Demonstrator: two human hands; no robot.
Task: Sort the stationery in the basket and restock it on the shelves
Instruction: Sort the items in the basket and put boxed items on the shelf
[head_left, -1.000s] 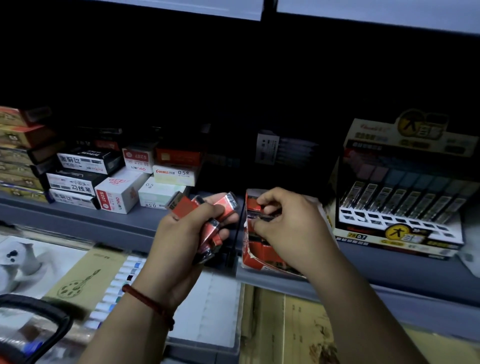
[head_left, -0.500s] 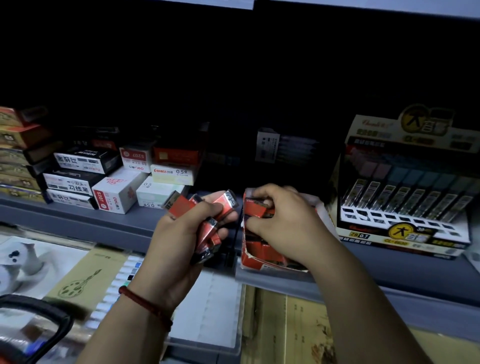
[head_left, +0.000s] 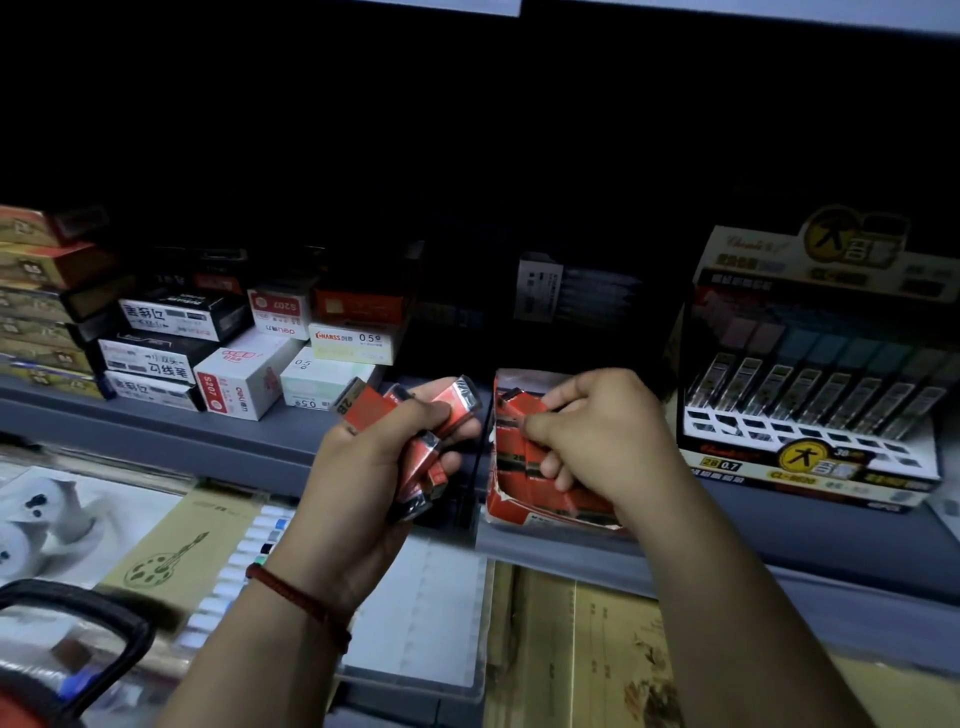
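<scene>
item: red packs (head_left: 371, 413), a fanned bundle. my left hand (head_left: 353, 493) is gripping them, fingers and thumb curling tight around the lot, in front of the grey shelf (head_left: 223, 441). a red cord bracelet (head_left: 298, 603) is sitting on that wrist.

item: one more red pack (head_left: 523, 408). my right hand (head_left: 608, 441) is pinching it between thumb and forefinger, the other fingers curling in below, right at the mouth of the red box.

item: red box (head_left: 550, 506), open-topped, ragged at the front edge. it is standing on the shelf just right of a dark divider (head_left: 474, 467), and my right hand is covering most of its opening.

item: small white boxes (head_left: 244, 387), lying stacked to the left on the same shelf, with brown boxes (head_left: 36, 312) piling up at the far left.

item: display stand (head_left: 810, 462) of clear tubes, standing to the right of the red box, near it but apart.

item: basket handle (head_left: 88, 618), black, showing at the lower left. what is lying in the basket is blurring out and i cannot tell.

item: notebook (head_left: 171, 545) with a guitar drawing, lying on the lower level beside my left forearm.
</scene>
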